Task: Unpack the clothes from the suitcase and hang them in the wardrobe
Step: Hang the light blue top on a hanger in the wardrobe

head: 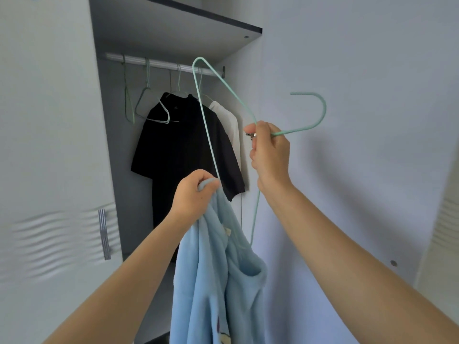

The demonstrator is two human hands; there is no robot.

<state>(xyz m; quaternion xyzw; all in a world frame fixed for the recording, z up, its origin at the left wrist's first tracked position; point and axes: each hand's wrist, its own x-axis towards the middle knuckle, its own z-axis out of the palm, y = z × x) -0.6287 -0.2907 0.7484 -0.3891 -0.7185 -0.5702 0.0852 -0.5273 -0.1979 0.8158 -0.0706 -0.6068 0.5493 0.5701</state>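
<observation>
Partly done, judging by the wardrobe [173,33]: on the rail [159,63], two bare hangers [129,105] at left, then a black shirt [183,145] and a white shirt [228,120] already hung, with the blue garment [218,281] in front of the open wardrobe not yet on its hanger [206,125] and the suitcase out of view. Left hand [193,194], arm raised, clamped on the garment's collar right at the hanger's lower corner; right hand [270,152] higher and apart from it, fist closed on the hanger's neck, hook pointing right, frame tilted with one end seemingly inside the garment's neck.
</observation>
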